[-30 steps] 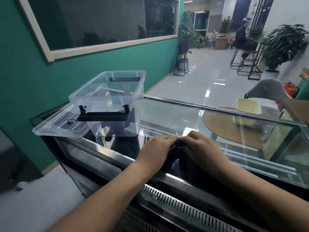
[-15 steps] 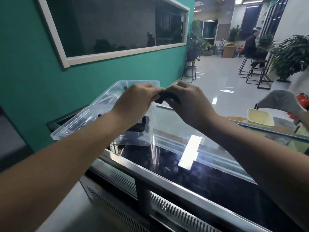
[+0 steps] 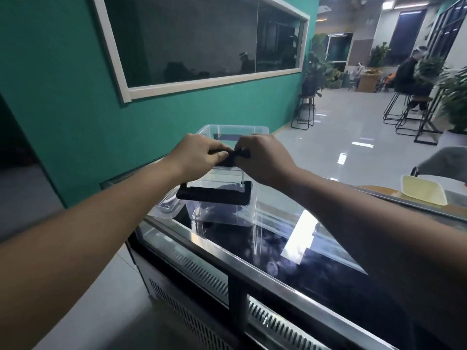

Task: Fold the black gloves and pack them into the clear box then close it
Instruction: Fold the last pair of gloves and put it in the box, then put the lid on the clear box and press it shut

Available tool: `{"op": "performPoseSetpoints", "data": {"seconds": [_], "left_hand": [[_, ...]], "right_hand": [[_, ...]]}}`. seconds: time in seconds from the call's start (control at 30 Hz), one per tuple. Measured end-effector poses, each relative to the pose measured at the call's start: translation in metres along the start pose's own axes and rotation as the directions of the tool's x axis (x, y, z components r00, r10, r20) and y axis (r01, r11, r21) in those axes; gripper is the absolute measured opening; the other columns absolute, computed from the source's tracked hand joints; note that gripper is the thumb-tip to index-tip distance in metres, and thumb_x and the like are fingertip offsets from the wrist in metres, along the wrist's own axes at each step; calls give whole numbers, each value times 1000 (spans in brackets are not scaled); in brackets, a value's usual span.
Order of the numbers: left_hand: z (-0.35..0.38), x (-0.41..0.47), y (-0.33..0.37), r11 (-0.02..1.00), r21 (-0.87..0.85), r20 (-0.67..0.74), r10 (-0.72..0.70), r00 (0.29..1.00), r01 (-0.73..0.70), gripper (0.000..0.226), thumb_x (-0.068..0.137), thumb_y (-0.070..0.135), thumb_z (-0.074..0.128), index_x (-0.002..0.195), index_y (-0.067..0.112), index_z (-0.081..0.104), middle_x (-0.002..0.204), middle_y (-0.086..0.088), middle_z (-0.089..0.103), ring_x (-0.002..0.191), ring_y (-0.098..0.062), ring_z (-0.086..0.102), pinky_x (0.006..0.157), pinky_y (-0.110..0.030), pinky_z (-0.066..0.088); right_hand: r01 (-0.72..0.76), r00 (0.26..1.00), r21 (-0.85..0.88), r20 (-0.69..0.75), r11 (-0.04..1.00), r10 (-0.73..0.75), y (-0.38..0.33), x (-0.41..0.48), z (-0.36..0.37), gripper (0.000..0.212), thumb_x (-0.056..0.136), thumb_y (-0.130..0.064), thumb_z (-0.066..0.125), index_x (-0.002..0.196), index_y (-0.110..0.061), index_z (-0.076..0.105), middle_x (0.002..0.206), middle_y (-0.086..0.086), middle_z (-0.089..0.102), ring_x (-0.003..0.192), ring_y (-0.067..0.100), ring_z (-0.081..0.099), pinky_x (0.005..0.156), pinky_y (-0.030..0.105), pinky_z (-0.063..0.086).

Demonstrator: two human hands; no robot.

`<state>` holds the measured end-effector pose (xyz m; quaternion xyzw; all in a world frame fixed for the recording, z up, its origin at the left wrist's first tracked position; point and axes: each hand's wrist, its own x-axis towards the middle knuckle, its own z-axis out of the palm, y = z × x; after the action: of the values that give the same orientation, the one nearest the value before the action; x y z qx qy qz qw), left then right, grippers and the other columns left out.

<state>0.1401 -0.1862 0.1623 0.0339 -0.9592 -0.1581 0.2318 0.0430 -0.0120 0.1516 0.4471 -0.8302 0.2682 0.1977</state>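
The folded black gloves are a small dark bundle pinched between both hands, held above the open top of the clear box. My left hand grips the bundle's left end and my right hand its right end; most of the fabric is hidden by my fingers. The clear box stands on the glass counter top and has black clip handles on its near and far ends. Its clear lid lies flat beside it on the left.
The box rests on a glass-topped display counter with a metal front rail. A teal wall with a window runs along the left. A cream tray sits at the right. Stools, plants and seated people are far back on the tiled floor.
Both hands lifted the folded gloves off the counter near me and carried them forward to above the open box. The view tilted up with them.
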Motion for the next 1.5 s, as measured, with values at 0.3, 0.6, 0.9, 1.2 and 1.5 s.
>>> {"op": "performPoseSetpoints", "data": {"seconds": [0.3,0.6,0.9,1.2,1.5], "left_hand": [[-5,-11,-8,997,-30,143,-69,987,74,35,106,51,62,125,29,81,127,7,79,117,-12,67,99,-30,49],[-10,-29,-48,979,-86,-175,-200,964,187,24,105,38,67,109,20,83,116,1,78,110,-21,69,93,-33,48],[16,-58,-113,845,-340,-225,-500,836,413,24,110,39,56,100,24,72,97,-5,78,89,-30,74,77,-41,59],[56,-86,-171,748,-198,-91,-658,748,634,10,98,26,71,105,22,77,109,1,78,103,-23,70,84,-32,49],[75,-106,-191,715,-90,-263,-689,676,694,9,90,20,72,88,27,77,128,-8,70,119,-36,62,94,-43,56]], "right_hand": [[-24,999,27,29,999,24,12,-15,-1,20,95,-33,62,89,-22,78,90,0,75,93,28,66,92,44,50],[-17,1000,70,-18,997,18,18,-27,4,22,102,-33,63,95,-20,79,102,4,73,101,29,61,95,43,46],[-33,998,38,-48,999,35,15,-42,20,29,108,-41,55,103,-23,76,119,2,67,113,28,55,99,41,35],[-246,943,349,-127,904,306,40,-89,34,41,112,-45,47,142,-18,57,141,4,58,128,18,56,103,35,43],[-423,906,261,100,868,411,68,-154,95,28,108,-38,56,125,-18,67,124,1,68,120,21,62,103,41,49]]}}
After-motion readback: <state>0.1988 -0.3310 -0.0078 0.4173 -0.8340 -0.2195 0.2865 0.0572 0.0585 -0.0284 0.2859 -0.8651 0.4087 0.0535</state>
